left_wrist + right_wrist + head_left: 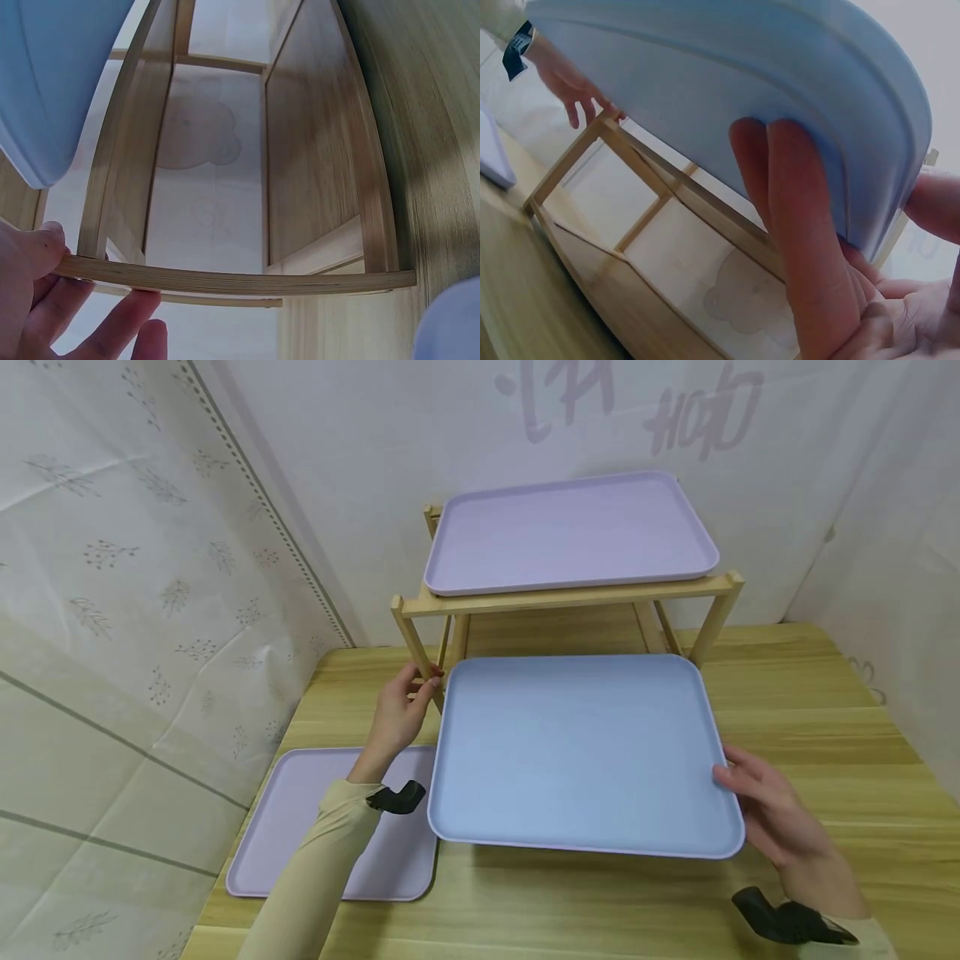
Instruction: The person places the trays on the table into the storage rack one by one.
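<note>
A light blue tray (581, 752) is held up, tilted, in front of a wooden rack (562, 597). My right hand (783, 818) grips it by its right edge, the thumb on the rim and long fingers (802, 217) spread against the underside. With my left hand (399, 714) I pinch the rack's left front post (225, 280), thumb on one side and fingers on the other. On the rack's top lies a lilac tray (570, 531); the blue tray hides much of the shelf (555, 631) below.
Another lilac tray (300, 806) lies flat on the wood-grain table (810, 735) at the left, partly under my left forearm. A patterned white curtain (135, 577) hangs along the left side, and pale cloth (360, 460) covers the back behind the rack.
</note>
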### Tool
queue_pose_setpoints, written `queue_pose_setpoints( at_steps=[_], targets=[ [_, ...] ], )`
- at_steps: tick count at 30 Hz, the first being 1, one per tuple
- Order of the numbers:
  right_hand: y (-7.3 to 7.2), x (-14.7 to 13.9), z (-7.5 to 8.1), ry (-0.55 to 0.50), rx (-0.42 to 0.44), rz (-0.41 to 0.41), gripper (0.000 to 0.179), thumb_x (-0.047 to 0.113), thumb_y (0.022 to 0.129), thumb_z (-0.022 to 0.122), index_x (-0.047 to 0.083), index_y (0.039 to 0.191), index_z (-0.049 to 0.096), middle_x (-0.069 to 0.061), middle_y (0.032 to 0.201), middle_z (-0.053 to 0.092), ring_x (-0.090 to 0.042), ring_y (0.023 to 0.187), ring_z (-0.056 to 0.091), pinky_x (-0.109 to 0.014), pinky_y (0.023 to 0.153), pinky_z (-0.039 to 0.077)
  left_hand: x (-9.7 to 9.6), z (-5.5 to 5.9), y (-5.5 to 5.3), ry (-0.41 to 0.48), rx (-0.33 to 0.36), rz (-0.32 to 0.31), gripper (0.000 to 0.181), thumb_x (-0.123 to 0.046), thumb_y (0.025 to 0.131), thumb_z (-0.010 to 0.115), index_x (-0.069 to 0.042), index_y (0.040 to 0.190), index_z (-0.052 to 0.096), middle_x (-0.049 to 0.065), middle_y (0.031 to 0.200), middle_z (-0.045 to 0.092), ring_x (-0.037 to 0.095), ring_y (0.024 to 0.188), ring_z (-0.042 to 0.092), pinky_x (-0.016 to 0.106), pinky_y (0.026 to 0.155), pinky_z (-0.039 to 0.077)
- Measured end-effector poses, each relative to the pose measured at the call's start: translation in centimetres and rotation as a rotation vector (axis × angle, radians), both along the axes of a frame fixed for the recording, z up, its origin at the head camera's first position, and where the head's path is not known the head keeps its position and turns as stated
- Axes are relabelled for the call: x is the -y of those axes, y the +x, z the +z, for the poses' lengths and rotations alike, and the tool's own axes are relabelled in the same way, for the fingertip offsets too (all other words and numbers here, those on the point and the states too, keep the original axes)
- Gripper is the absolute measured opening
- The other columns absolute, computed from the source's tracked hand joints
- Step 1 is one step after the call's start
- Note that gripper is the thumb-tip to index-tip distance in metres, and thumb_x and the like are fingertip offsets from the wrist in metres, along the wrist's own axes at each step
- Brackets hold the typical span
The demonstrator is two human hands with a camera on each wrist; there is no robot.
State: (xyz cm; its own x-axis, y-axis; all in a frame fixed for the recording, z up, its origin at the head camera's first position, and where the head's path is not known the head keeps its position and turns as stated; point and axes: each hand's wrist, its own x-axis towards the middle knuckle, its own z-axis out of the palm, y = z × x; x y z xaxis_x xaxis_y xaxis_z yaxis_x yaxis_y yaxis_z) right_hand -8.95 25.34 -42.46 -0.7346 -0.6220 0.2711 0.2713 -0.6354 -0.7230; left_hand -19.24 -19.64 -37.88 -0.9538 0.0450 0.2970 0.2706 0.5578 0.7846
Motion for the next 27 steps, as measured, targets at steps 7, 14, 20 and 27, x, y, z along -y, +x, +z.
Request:
queue_pose_setpoints(
  at_steps=[7,14,20,27],
  targets=[
    [-1.1,0.7,0.6,-0.027,-0.028,-0.008,0.053,-0.005,0.101,0.007,0.0,0.146,0.034,-0.018,0.133,0.056,-0.027,0.118,0.06,-0.042,0.092,0.053,-0.1,0.0,0.0,-0.01,-0.012,-0.001,0.018,-0.014,0.097,0.058,-0.005,0.111,0.062,0.017,0.111,0.069,0.035,0.096,0.068,0.046,0.077,0.057],
    [-2.2,1.1,1.1,-0.028,0.018,-0.037,0.052,-0.003,0.102,0.007,0.001,0.145,0.036,-0.018,0.133,0.056,-0.028,0.117,0.061,-0.04,0.092,0.053,-0.2,0.0,0.0,-0.007,-0.021,0.002,0.018,-0.013,0.097,0.058,-0.003,0.112,0.062,0.018,0.111,0.068,0.036,0.094,0.068,0.045,0.075,0.057],
    [-3.1,1.3,1.3,-0.039,-0.001,-0.031,0.051,-0.002,0.102,0.008,0.0,0.146,0.033,-0.017,0.134,0.056,-0.027,0.117,0.061,-0.04,0.092,0.053,-0.1,-0.1,-0.1,0.002,-0.016,-0.001,0.018,-0.013,0.096,0.058,-0.004,0.111,0.063,0.017,0.111,0.069,0.036,0.093,0.069,0.045,0.075,0.057],
    [-3.9,1.3,1.4,-0.027,0.024,-0.059,0.048,-0.002,0.103,0.012,-0.001,0.141,0.041,-0.016,0.13,0.06,-0.025,0.114,0.063,-0.039,0.09,0.054,0.0,-0.1,0.0,0.011,-0.011,-0.009,0.017,-0.013,0.096,0.058,-0.003,0.111,0.063,0.017,0.111,0.069,0.038,0.094,0.068,0.046,0.076,0.057]
  ],
)
